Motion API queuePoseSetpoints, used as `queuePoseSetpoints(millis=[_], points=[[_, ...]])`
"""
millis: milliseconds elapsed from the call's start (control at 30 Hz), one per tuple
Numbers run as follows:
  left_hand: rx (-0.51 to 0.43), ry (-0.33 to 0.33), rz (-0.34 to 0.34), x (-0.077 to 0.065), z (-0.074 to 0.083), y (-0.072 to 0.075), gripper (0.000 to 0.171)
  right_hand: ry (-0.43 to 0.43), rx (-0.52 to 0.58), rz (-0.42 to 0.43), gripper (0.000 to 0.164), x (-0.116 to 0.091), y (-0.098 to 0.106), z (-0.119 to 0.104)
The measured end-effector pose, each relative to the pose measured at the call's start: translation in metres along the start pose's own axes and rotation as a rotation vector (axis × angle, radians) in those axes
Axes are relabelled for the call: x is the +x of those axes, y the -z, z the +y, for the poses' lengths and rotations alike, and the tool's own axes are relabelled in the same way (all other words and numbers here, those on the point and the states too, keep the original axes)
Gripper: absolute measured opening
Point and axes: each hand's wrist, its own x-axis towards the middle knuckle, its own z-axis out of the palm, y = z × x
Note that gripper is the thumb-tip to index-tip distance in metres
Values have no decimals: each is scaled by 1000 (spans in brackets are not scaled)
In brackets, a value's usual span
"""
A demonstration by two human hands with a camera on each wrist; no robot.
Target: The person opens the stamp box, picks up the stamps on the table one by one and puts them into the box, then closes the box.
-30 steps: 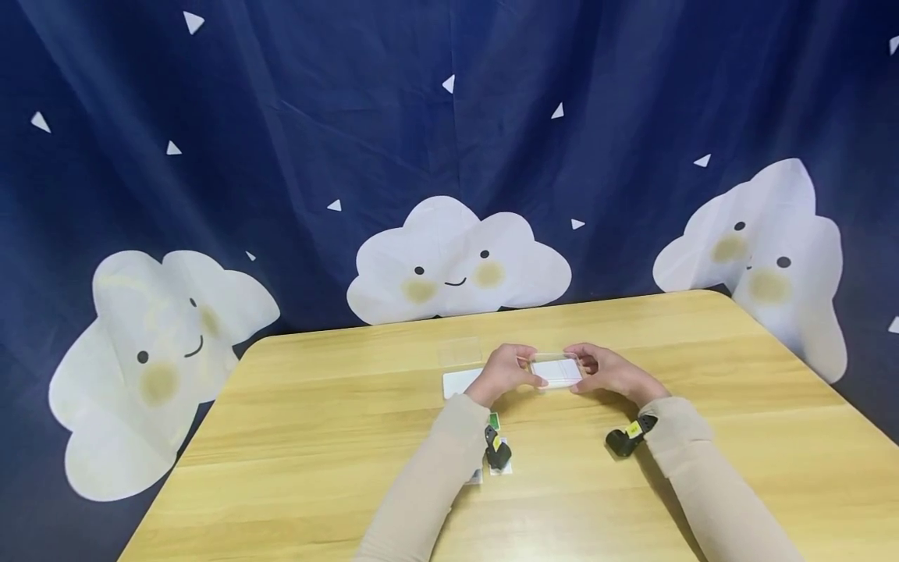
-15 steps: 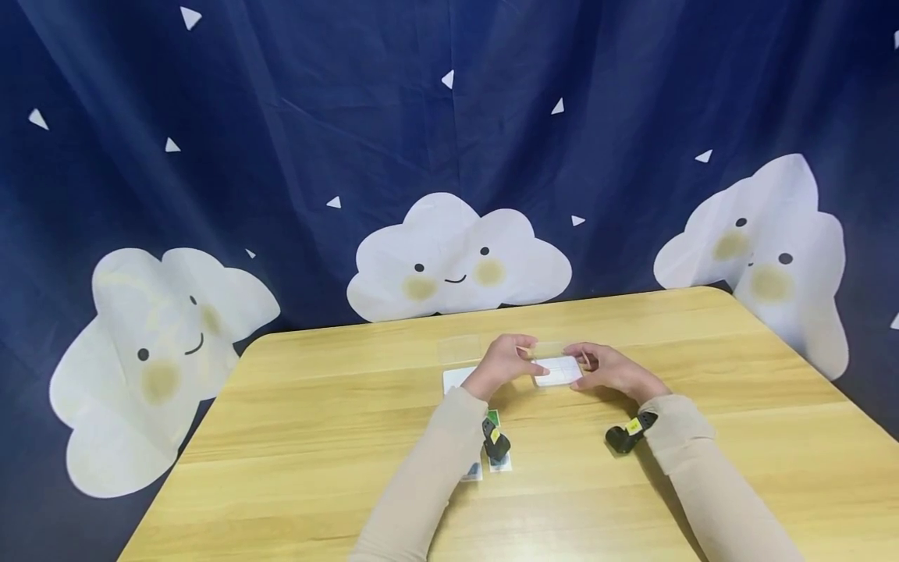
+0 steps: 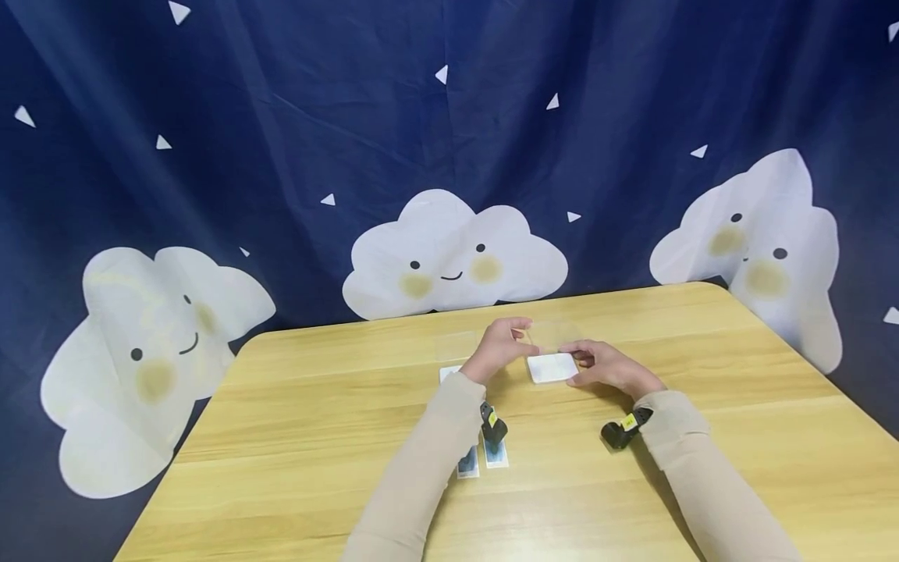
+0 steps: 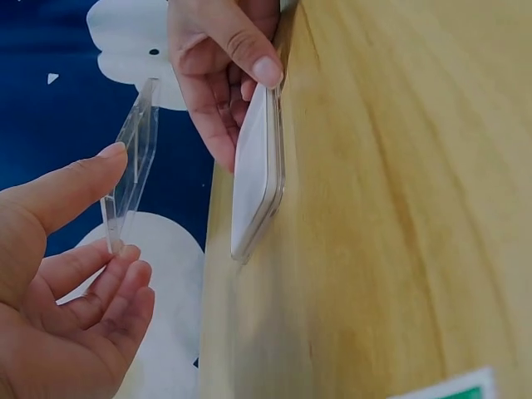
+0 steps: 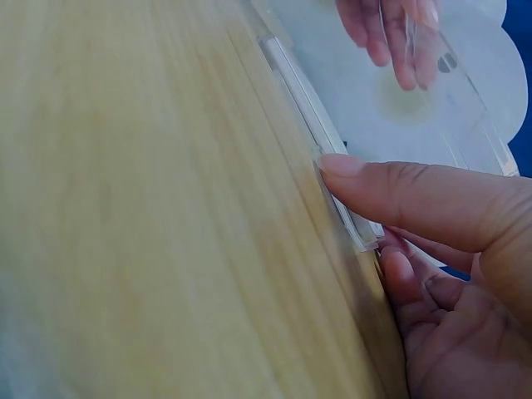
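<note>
Wooden table [image 3: 316, 437], clear lid [image 4: 135, 170] in left hand [image 3: 497, 349], case [image 4: 264, 179] in right hand [image 3: 609, 367]

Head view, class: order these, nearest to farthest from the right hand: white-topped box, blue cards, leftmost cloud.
1. White-topped box: gripped by the right hand, at its left.
2. Blue cards: lower left, on the table.
3. Leftmost cloud: far left, on the curtain.

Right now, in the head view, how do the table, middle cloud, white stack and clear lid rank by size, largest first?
1. Table, by far
2. Middle cloud
3. White stack and clear lid: unranked; they look alike, and the lid's outline is faint there.
</note>
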Motion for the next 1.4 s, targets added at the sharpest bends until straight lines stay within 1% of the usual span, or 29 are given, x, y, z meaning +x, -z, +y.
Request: queuePoseSetpoints(millis=[233,333,467,667,733,800,933,1100,1167,1267,1400], points=[[18,-18,14,15,-5,-2,61,-12,-14,5,60,1,1,-1],[35,-1,26,20,-8,-2,62,-17,-14,2,60,0,1,-3],[47,33,43,23,-7,-2,62,-18,-11,3,59,0,0,-6],[92,59,94,28,-8,0,61,-11,2,7,60,2,-1,-6],[94,67,106,29,-9,0,61,-9,-7,11,61,3,-2,-5],[86,79,111,31,-10,0,61,-10,-27,15,61,4,-2,-4],[54,108,122,33,-14,-2,60,-45,-46,23,63,4,-2,-4],[37,137,137,36,-17,-6,60,-78,-35,29,63,4,-2,-5],[38,147,143,36,-18,-7,60,-80,-34,33,63,3,-2,-4],[39,155,160,37,-20,-10,60,-60,-35,34,62,2,-1,-3],[15,182,186,38,-21,-12,60,-29,-29,32,61,0,-1,-3]])
